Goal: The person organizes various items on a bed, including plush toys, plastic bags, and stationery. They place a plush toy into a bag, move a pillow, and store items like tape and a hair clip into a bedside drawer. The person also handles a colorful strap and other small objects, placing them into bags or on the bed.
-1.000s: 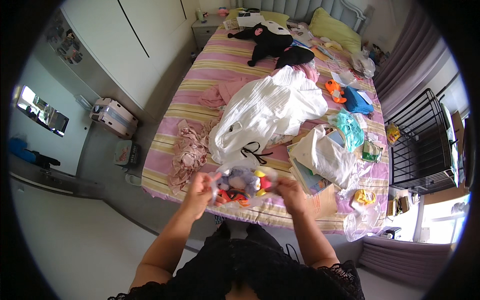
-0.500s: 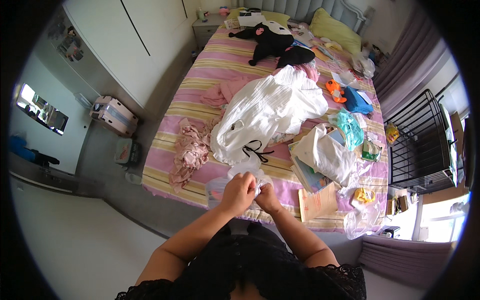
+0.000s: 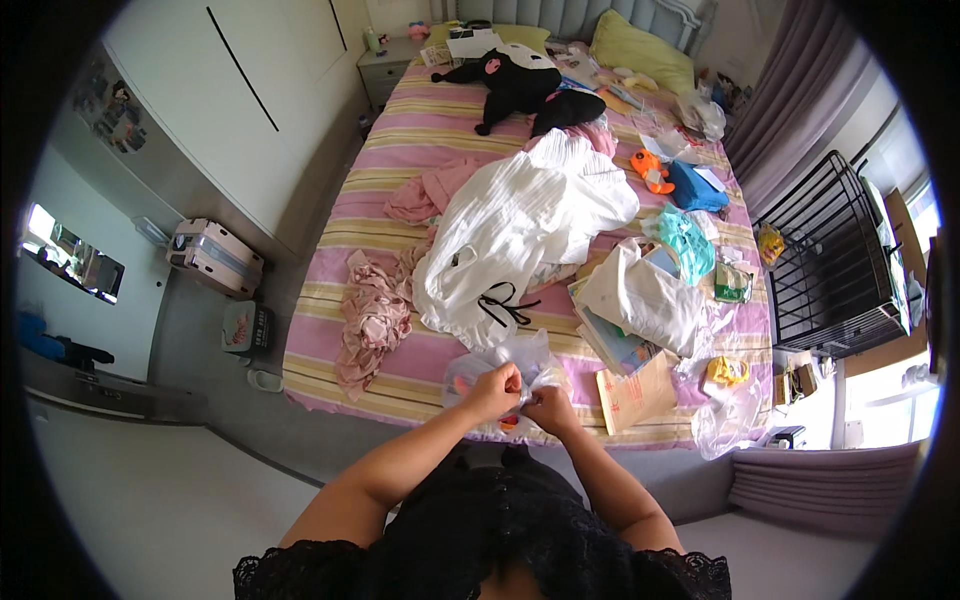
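Note:
At the near edge of the bed, a thin translucent plastic bag [image 3: 525, 352] with something reddish-orange inside lies under my hands. My left hand [image 3: 495, 391] is closed, its fingers pinching the gathered plastic. Close beside it on the right, my right hand [image 3: 551, 409] is also closed on the same bag. The fingertips of the two hands nearly meet around the twisted part. Just beyond the bag spreads a white garment [image 3: 525, 220] with a black cord [image 3: 507, 303]. A crumpled pink satin garment [image 3: 376, 320] rests to the left.
Right of my hands lie a brown paper envelope [image 3: 637, 392], a white cloth bag [image 3: 645, 295] on books, and a teal plastic bag [image 3: 684, 240]. A black plush toy [image 3: 525, 85] sits farther back on the striped bed [image 3: 340, 220]. A black metal rack [image 3: 835, 260] stands at right.
My hands have shifted slightly right and down with the bag, staying closed on it. More of the reddish-orange contents shows below them. The whole view has tilted a little.

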Demonstrator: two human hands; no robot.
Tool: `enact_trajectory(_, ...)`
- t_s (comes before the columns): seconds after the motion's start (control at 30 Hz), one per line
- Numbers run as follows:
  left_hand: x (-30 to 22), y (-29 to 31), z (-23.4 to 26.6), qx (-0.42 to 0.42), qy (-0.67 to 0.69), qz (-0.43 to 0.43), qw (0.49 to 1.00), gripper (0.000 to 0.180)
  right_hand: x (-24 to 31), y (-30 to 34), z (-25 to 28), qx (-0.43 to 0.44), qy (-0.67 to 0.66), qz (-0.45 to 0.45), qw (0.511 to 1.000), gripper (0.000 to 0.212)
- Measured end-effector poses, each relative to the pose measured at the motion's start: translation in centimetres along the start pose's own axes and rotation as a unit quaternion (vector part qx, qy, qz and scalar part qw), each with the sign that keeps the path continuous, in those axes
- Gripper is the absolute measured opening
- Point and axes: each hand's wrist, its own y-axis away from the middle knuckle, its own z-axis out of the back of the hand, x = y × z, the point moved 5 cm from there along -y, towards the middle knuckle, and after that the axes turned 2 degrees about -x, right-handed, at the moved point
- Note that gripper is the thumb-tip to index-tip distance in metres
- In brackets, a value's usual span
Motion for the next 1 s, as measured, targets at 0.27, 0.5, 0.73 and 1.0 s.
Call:
enact_trajectory(0.27, 1.1, -0.9, -0.3, -0.033, -0.057, -0.015, 0.998, 0.021, -4.8, 0.6, 0.9, -0.077, -0.146, -0.029, 0.986, 0.022)
enact_trajectory(0.5, 8.3, -0.3, 1.5, -0.129, -0.174, 0.068, 0.974, 0.026, -6.2, 0.3, 1.5, -0.044, -0.369, -0.140, 0.918, 0.026)
enact_trajectory(0.73, 4.7, 2.2, 0.8, -0.029, 0.309, 0.143, 0.940, 0.018, 7.3, 0.0, 2.7, 0.116, -0.237, 0.199, 0.944, 0.011)
enact_trajectory(1.0, -1.0, 12.8, 14.3, -0.123, 0.311, 0.015, 0.942, 0.035, 21.9, 0.9, -4.2, 0.262, -0.309, 0.246, 0.880, 0.010)
